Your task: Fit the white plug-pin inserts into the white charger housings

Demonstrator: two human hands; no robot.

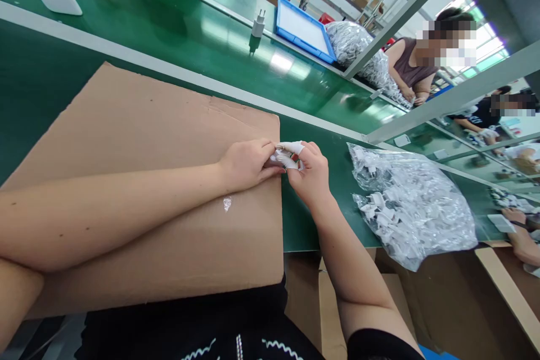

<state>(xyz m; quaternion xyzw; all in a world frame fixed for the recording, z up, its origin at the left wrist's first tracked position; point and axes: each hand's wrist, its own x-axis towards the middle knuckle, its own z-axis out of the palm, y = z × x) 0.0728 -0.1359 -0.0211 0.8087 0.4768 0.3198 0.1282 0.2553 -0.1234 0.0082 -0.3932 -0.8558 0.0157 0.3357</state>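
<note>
My left hand [248, 164] reaches over the right edge of a flat cardboard sheet [169, 124], its fingers closed at a small piece. My right hand [313, 171] meets it from the right, thumb and index finger pinching the same piece. White covers wrap those fingertips. Between the hands shows a small part with red and green bits [295, 158]; my fingers hide most of it, and its exact kind cannot be made out. A scrap of clear tape [227, 203] lies on the cardboard below my left wrist.
Clear plastic bags of white plug adapters [415, 208] lie to the right. Across the green conveyor [177, 22] stand a white plug charger [259, 23] and a blue tray [304, 31]. Open cardboard boxes [451, 292] sit below the bench edge. Co-workers [411, 64] work further right.
</note>
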